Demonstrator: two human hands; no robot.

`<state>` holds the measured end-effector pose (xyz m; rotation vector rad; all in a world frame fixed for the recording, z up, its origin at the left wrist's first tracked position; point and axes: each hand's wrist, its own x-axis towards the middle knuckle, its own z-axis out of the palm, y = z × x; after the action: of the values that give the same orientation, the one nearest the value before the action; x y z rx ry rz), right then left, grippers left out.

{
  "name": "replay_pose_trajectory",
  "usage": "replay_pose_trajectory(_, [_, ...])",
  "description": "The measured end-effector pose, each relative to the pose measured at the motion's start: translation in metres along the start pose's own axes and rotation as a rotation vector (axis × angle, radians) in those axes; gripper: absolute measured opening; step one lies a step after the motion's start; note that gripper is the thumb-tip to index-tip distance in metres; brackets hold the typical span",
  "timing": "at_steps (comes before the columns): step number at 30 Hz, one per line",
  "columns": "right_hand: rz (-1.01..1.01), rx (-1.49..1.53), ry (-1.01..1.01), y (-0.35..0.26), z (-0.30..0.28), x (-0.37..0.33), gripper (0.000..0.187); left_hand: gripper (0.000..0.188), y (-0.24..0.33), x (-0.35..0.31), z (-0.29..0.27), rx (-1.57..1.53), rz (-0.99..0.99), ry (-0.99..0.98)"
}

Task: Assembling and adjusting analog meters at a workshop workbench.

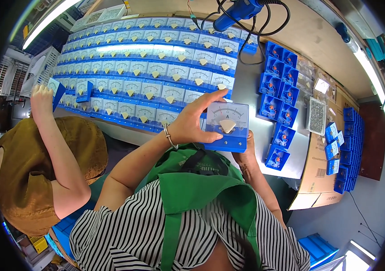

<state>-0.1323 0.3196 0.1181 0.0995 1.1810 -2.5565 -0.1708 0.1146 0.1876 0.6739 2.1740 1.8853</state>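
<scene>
Between my two hands, in front of my chest, is a blue panel meter [239,115] with a clear front, a white dial and a cream wedge-shaped piece over its middle. My left hand [194,119] grips it from the left, thumb on the lower front and fingers along the top edge. Behind its lower right corner is my right hand [245,151], closed against the case; its fingertips are mostly hidden by the meter. Just beyond my left hand stand long rows of similar meters [149,92] on the bench.
Open blue housings [271,85] with small parts inside stand to the right, near a tray of small metal parts [316,116]. Finished-looking meters [332,149] lie on cardboard. A blue power screwdriver [235,17] hangs above with its cable. A co-worker's hand [42,101] holds a meter at left.
</scene>
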Motion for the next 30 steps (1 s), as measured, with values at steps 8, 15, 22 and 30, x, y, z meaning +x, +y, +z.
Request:
replay_pose_trajectory(8, [0.002,-0.013,-0.009,0.000,0.004,0.000,0.015,0.096,-0.003,0.001,-0.004,-0.016,-0.009,-0.009])
replay_pose_trajectory(15, [0.011,-0.043,-0.006,0.000,0.001,0.003,0.015,0.095,-0.009,0.005,-0.005,0.032,0.000,-0.022])
replay_pose_trajectory(22, [0.015,-0.050,-0.010,-0.001,-0.004,0.004,0.014,0.095,-0.012,0.009,-0.004,0.034,-0.017,-0.038])
replay_pose_trajectory(30, [0.057,-0.045,0.010,-0.004,-0.005,0.007,0.015,0.095,-0.010,0.011,-0.002,-0.005,-0.048,-0.035])
